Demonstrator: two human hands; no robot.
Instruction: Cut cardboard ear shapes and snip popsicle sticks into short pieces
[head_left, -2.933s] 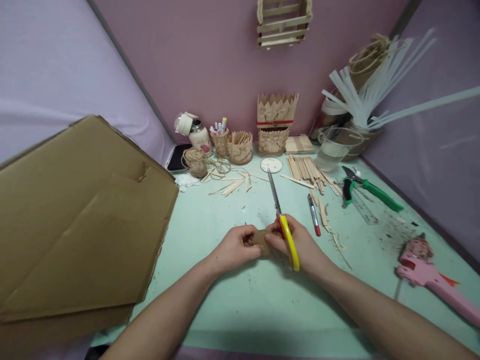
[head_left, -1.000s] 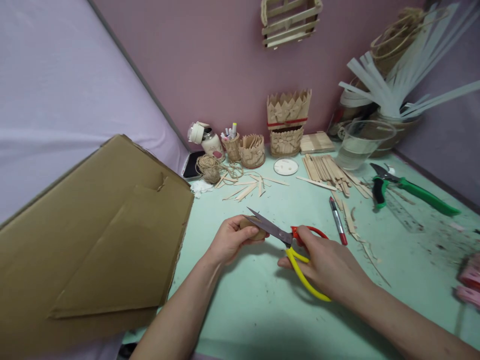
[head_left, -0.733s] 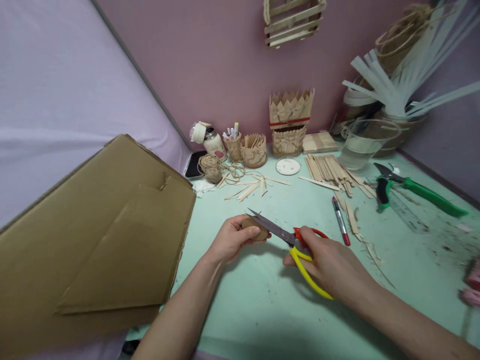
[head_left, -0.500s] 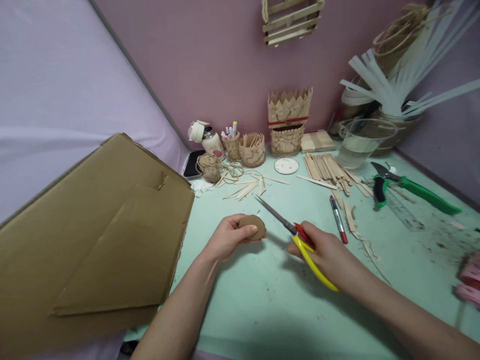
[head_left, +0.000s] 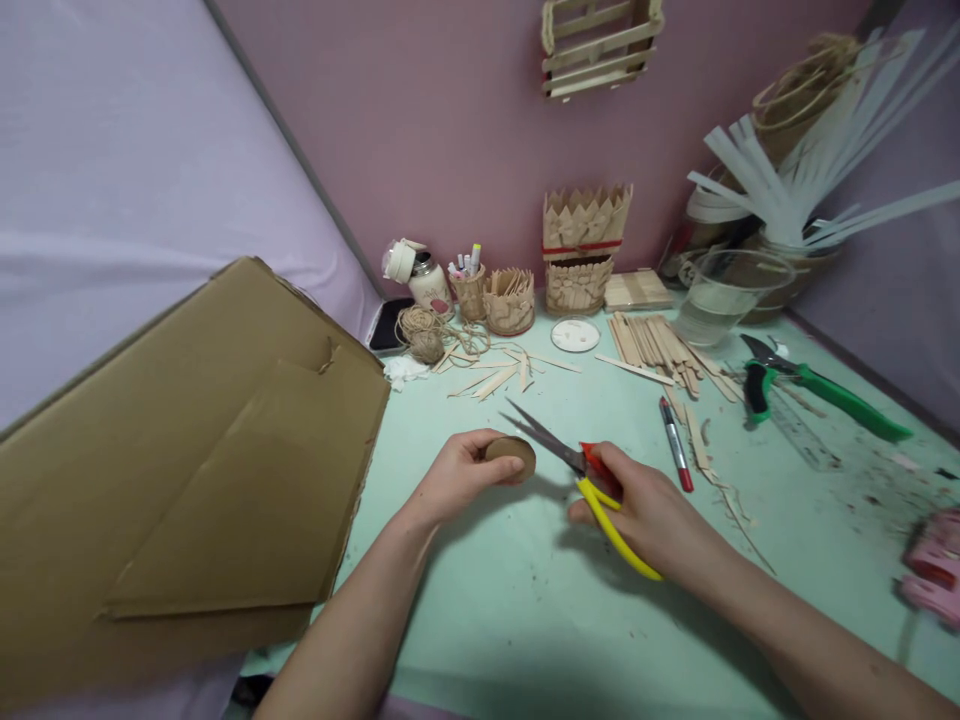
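Between the thumb and fingers of my left hand [head_left: 469, 472] is a small round cardboard disc [head_left: 519, 455], held a little above the pale green table. My right hand [head_left: 645, 510] grips scissors [head_left: 609, 530] with one red and one yellow handle. Their blades are slightly parted and point up and to the left, past the far side of the disc, without visibly cutting it. A red-capped marker [head_left: 676, 445] lies on the table to the right of the scissors.
A large cardboard sheet [head_left: 225, 460] leans at left. Behind are a twine ball [head_left: 427, 345], a stick-filled holder [head_left: 510, 302], a white lid [head_left: 575, 334] and craft sticks [head_left: 652, 345]. At right are a water cup [head_left: 720, 300], green-handled pruners [head_left: 840, 395] and a pink tool [head_left: 934, 565].
The scissors have moved slightly left, closer to the disc, and their blades have parted. My left hand has turned the disc a little. The whole view has shifted slightly.
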